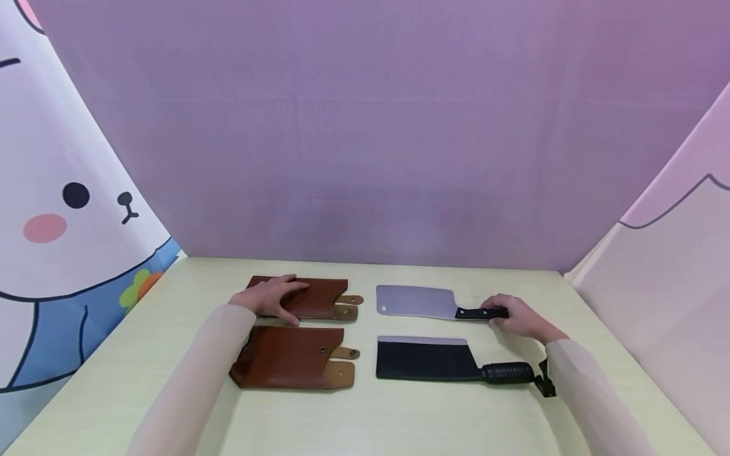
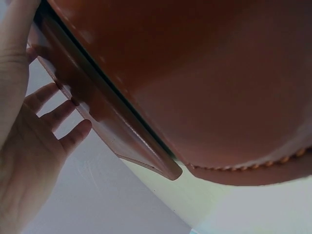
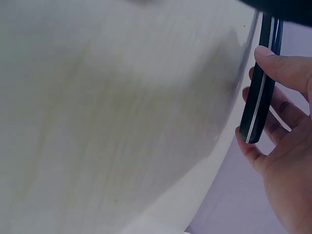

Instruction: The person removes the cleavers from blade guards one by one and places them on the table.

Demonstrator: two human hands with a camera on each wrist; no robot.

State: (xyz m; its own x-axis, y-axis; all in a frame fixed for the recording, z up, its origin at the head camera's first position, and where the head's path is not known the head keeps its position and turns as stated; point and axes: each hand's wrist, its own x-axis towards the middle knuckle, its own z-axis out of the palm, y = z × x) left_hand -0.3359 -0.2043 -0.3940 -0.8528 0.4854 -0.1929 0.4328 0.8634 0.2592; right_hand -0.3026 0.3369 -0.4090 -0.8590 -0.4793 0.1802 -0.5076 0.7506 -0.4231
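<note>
My left hand (image 1: 267, 299) lies over the far brown leather knife sheath (image 1: 320, 291), fingers spread and fairly straight, thumb by its near edge. In the left wrist view its fingertips (image 2: 80, 129) touch the sheath's edge. A second brown sheath (image 1: 285, 360) lies nearer, just below that hand. To the right, a silver cleaver (image 1: 415, 303) lies with its blade toward the sheaths. My right hand (image 1: 518, 316) holds its black riveted handle (image 3: 259, 97) between thumb and fingers. A second cleaver, with a black blade (image 1: 426, 361) and pale edge strip, lies nearer, under the right forearm's side.
The near cleaver's ribbed black handle (image 1: 507, 373) ends in a black strap (image 1: 544, 382) beside the right sleeve. Tan snap straps (image 1: 340, 373) stick out from the sheaths. A purple cloth backdrop (image 1: 365, 139) rises behind the pale table (image 1: 365, 421); printed cloths flank it.
</note>
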